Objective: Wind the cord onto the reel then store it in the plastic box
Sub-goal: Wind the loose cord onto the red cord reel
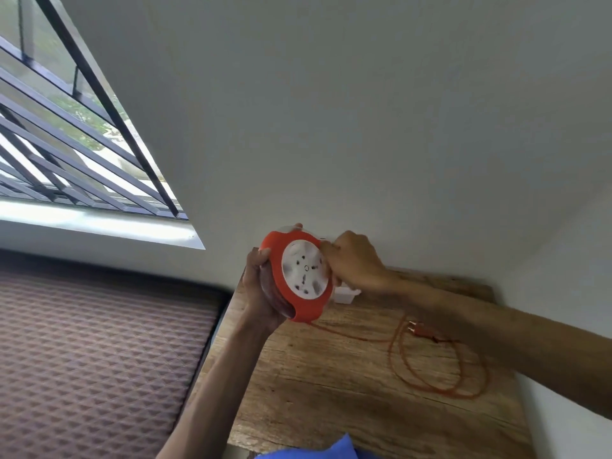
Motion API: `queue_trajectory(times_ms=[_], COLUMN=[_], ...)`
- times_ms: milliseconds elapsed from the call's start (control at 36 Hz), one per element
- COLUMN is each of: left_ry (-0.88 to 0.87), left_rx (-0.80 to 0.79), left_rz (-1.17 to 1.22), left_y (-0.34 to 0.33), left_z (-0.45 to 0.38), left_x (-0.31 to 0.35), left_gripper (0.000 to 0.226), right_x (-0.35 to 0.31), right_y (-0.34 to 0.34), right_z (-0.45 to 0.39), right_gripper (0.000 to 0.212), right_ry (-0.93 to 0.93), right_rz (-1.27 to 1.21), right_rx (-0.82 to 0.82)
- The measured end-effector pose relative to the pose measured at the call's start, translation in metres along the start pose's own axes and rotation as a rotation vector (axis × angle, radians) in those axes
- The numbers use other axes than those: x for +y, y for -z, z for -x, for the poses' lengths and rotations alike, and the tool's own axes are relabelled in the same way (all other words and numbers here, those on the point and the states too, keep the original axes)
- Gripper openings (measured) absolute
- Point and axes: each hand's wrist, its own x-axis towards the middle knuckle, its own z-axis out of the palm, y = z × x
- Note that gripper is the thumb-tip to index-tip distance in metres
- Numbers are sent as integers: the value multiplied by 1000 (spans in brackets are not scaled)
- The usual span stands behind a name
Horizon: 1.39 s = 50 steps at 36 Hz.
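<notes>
- The left hand [261, 289] grips the orange reel [299, 279], held up above the wooden bench [331, 392].
- The right hand [356, 260] pinches the reel's right edge.
- The cord [440, 376] lies looped on the bench, its plug [422, 329] beside it.
- The plastic box [346, 294] sits mostly hidden behind the reel.

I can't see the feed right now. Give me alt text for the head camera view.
A person's left hand holds an orange cord reel with a white socket face above a wooden table, while the right hand grips the reel's far edge. Most of the orange cord still lies looped on the table, its plug beside the right forearm. A white plastic box sits partly hidden behind the reel.
</notes>
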Motion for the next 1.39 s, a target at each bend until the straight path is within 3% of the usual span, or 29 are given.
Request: queue_trajectory(times_ms=[83, 139, 194, 250, 278, 444, 639, 778, 944, 1111, 1222, 1389], left_ry=[18, 36, 68, 98, 118, 175, 221, 206, 230, 242, 233, 228], left_rx=[8, -13, -49, -96, -111, -175, -157, -128, -68, -73, -43, -96], left_rz=[-24, -31, -26, -14, -6, 15, 3, -4, -102, -110, -131, -102], left_y=[5, 12, 19, 22, 25, 39, 33, 20, 7, -7, -5, -11], left_z=[2, 1, 0, -2, -3, -6, -3, 2, 5, 8, 10, 12], left_x=[5, 7, 9, 9, 9, 2, 1, 5, 7, 13, 16, 16], left_gripper=[108, 103, 97, 95, 95, 91, 91, 92, 102, 113, 107, 113], right_x=[5, 8, 13, 21, 22, 25, 16, 19, 14, 10, 12, 17], right_y=[7, 9, 18, 26, 29, 41, 34, 35, 49, 50, 47, 38], right_z=[-1, 5, 9, 6, 4, 1, 11, 5, -13, -15, -19, -17], right_gripper=[59, 41, 20, 29, 36, 54, 41, 43, 62, 48, 56, 47], right_ry=[229, 595, 1009, 1296, 1348, 1364, 1208, 1471, 1570, 1676, 1685, 1688], right_rz=[325, 481, 622, 757, 800, 855, 793, 937, 1083, 1183, 1145, 1099], right_rx=[60, 148, 106, -21, -61, -135, -178, -246, -329, -197, -157, -4])
